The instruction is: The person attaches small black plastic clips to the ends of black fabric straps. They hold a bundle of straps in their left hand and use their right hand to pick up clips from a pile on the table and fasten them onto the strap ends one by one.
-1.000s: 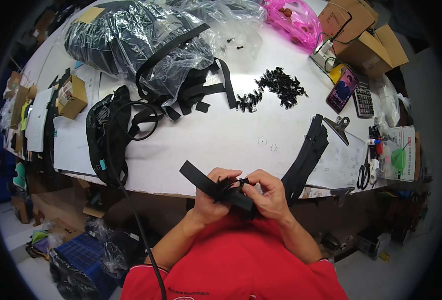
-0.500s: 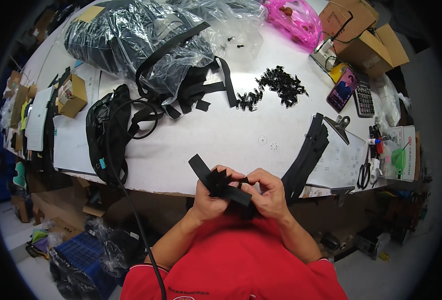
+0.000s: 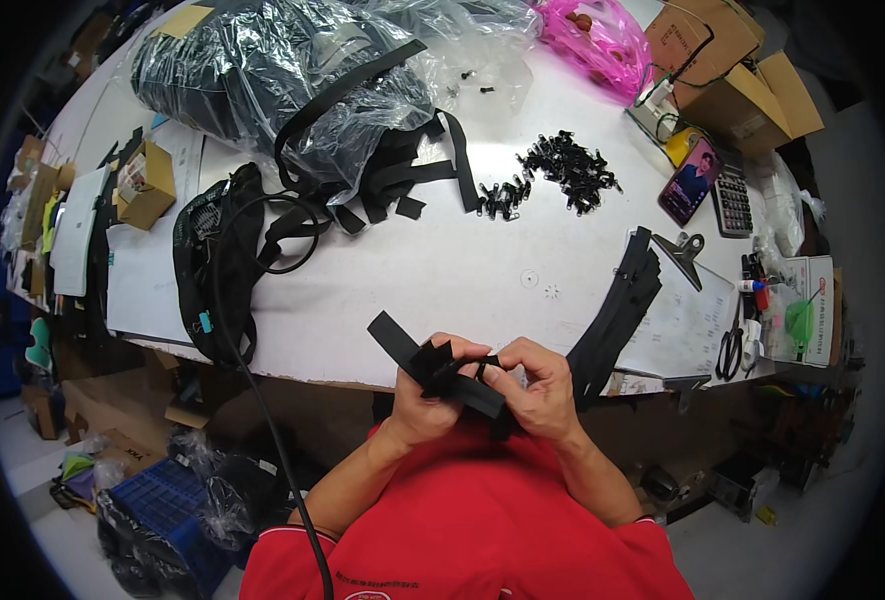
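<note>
My left hand [image 3: 421, 408] is closed around a bundle of black zipper strips [image 3: 394, 340], held just off the table's front edge. One long strip sticks out past it at both ends, and short ends bunch up above the fingers. Close beside it, my right hand [image 3: 543, 395] pinches thumb and fingers at the bundle's right side; the small black piece there is too hidden to make out. A heap of black zipper sliders [image 3: 570, 172] lies farther off on the white table [image 3: 413, 285], with a smaller group of sliders [image 3: 504, 198] to its left.
More black strips [image 3: 618, 315] hang over the front edge at right, beside a paper sheet with a bulldog clip [image 3: 685, 258]. A phone [image 3: 690, 182], calculator [image 3: 732, 200] and scissors [image 3: 730, 350] lie right. Left are a plastic-wrapped bundle [image 3: 253, 80], a black bag [image 3: 213, 270] and a cable [image 3: 263, 410].
My hands stay together at almost the same spot. The long strip's upper end has shifted slightly left, and the right fingers have closed in nearer the left ones.
</note>
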Demonstrator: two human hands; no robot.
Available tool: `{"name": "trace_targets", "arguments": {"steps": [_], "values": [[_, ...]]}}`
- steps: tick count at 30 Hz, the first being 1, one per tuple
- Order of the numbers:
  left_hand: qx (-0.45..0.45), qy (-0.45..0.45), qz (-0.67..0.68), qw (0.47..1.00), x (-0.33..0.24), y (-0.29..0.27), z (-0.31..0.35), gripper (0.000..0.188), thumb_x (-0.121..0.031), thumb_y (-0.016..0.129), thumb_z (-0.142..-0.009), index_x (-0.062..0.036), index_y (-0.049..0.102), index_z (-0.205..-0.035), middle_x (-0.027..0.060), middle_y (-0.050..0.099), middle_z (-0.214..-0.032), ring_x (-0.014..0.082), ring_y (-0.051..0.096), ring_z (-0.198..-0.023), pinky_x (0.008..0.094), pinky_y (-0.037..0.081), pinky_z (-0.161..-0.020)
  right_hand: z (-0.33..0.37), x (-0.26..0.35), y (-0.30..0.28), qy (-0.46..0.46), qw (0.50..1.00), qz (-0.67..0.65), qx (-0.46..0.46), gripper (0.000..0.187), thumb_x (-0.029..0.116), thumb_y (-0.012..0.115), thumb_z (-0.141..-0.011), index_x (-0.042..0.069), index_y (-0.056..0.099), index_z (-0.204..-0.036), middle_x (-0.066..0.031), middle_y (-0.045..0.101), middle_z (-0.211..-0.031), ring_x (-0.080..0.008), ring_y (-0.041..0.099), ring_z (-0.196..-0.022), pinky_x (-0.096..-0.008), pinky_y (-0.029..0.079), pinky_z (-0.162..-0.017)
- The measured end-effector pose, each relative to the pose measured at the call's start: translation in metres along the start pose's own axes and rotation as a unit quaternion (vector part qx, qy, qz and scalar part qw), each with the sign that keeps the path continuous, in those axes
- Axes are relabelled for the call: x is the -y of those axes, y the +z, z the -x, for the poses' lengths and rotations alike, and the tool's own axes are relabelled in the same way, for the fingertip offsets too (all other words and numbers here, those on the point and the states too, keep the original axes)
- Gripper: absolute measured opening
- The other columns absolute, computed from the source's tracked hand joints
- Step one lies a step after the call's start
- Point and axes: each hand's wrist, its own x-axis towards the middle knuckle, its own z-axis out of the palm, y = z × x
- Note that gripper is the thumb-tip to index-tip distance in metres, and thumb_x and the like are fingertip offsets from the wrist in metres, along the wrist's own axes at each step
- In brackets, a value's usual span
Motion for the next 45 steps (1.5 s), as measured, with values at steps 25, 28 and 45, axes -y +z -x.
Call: {"name": "trace_targets", "arguments": {"steps": [25,28,45], "values": [[-0.045,-0.329,0.313,0.890,0.000,-0.001,0.001,0.009,-0.008,0.063,-0.095,-0.0055,0.058,-0.103,-0.0024,0.053,-0.071,0.0045,0.045,-0.054,0.0214,0.035,-0.049,0.004,0.004,-0.006,0.001,0.999,0.019,0.042,0.012,0.009,0.075,-0.085,0.001,0.070,-0.093,-0.0062,0.067,-0.082,-0.0101,0.059,-0.069,-0.0239,0.046,-0.061],[-0.078,-0.315,0.315,0.892,-0.001,0.001,0.001,0.009,-0.007,0.060,-0.097,-0.0051,0.058,-0.106,-0.0020,0.054,-0.072,0.0052,0.046,-0.054,0.0224,0.037,-0.049,0.006,0.009,0.000,0.045,0.998,-0.031,0.030,0.017,0.010,0.074,-0.086,0.001,0.068,-0.098,-0.0062,0.069,-0.082,-0.0085,0.060,-0.070,-0.0229,0.047,-0.061],[-0.101,-0.098,0.048,0.989,-0.008,0.006,0.003,0.031,0.009,0.068,-0.081,-0.0001,0.063,-0.110,0.0031,0.065,-0.093,0.0097,0.064,-0.083,0.0237,0.051,-0.074,0.009,0.012,0.001,0.111,0.989,-0.077,0.053,0.017,0.007,0.070,-0.085,-0.001,0.067,-0.100,-0.0040,0.070,-0.083,-0.0083,0.061,-0.075,-0.0242,0.049,-0.068]]}}
